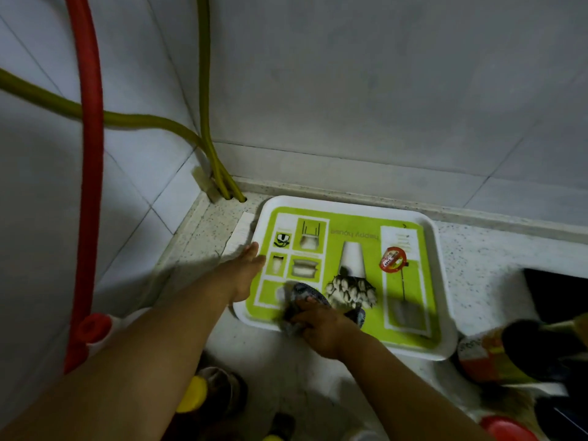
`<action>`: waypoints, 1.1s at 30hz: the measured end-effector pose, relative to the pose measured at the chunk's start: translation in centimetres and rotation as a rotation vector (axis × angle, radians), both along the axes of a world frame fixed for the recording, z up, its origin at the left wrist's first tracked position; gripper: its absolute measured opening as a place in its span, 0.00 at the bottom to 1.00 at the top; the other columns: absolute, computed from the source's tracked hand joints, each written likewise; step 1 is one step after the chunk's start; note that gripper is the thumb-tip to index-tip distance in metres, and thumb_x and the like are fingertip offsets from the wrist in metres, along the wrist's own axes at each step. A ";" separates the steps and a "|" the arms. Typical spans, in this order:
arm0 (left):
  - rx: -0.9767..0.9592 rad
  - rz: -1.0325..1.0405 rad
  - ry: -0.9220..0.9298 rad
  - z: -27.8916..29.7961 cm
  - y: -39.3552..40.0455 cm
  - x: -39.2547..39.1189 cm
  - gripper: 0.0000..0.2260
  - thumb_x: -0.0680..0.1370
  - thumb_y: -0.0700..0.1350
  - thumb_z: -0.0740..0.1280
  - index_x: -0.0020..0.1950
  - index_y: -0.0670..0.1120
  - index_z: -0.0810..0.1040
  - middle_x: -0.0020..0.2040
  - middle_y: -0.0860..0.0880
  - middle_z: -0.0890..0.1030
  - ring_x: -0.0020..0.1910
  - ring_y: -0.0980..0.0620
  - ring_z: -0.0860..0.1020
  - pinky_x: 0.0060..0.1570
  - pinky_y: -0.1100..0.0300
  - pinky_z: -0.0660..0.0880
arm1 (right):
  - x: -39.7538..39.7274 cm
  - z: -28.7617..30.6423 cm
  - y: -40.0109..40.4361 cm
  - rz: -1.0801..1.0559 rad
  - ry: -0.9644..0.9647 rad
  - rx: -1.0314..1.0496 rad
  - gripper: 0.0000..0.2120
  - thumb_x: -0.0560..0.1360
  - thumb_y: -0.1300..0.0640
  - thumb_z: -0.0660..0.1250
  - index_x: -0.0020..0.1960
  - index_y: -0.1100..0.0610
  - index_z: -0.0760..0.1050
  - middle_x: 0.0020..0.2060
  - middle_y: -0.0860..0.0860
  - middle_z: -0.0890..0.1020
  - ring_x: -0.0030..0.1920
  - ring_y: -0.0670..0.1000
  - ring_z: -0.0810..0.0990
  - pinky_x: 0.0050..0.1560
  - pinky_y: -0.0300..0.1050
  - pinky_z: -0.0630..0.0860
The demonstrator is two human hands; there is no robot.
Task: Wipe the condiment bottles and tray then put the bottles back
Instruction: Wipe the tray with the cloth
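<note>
A white tray (442, 259) with a lime-green printed face lies flat on the speckled counter in the corner. My right hand (321, 329) grips a grey patterned cloth (307, 292) and presses it on the tray's near-left part. My left hand (245, 272) rests on the tray's left rim, thumb up, fingers hidden past the rim. No bottles stand on the tray. Bottles with yellow caps (192, 394) sit near the bottom edge under my arms. A bottle with a dark cap and a red-yellow label (486, 354) lies at the right.
Red hose (90, 154) and yellow-green hoses (203, 90) run down the tiled wall into the corner left of the tray. A white bottle with a red cap (90, 327) stands at the left. A red lid (506, 429) shows at bottom right. A dark cooktop edge (556, 294) sits right.
</note>
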State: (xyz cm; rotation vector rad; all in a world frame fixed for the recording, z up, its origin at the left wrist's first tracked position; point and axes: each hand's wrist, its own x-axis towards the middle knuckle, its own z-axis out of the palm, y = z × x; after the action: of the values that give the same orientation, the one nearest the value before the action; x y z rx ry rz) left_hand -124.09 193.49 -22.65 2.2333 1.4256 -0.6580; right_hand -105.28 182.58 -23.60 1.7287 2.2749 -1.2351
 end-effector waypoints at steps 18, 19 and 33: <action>0.132 -0.282 0.317 1.7 0.1 3.5 0.28 0.79 0.51 0.60 0.76 0.59 0.50 0.77 0.38 0.39 0.75 0.36 0.38 0.74 0.44 0.41 | 7.4 0.2 -4.7 -0.294 -0.318 -0.078 0.29 0.74 0.49 0.46 0.75 0.54 0.57 0.76 0.56 0.48 0.76 0.58 0.49 0.74 0.54 0.56; 0.147 -0.313 0.254 1.9 0.2 4.8 0.30 0.77 0.55 0.63 0.76 0.58 0.53 0.77 0.39 0.40 0.76 0.37 0.40 0.74 0.44 0.43 | 7.3 -0.1 -4.8 -0.313 -0.330 -0.082 0.30 0.75 0.49 0.45 0.75 0.54 0.54 0.77 0.56 0.46 0.76 0.59 0.46 0.74 0.55 0.53; -0.060 -0.227 -0.074 -2.0 -3.7 12.6 0.46 0.67 0.53 0.76 0.76 0.61 0.50 0.77 0.44 0.38 0.76 0.39 0.40 0.74 0.45 0.53 | 7.3 -2.4 -1.5 -0.719 -0.371 -0.086 0.30 0.80 0.55 0.48 0.76 0.61 0.39 0.75 0.62 0.38 0.74 0.65 0.37 0.73 0.60 0.41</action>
State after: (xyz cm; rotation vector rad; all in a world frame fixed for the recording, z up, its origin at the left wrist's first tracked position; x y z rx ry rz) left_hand -111.50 189.80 -24.68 2.3667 1.1127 -0.6720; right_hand -97.98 181.09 -26.03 2.5798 1.4108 -0.9246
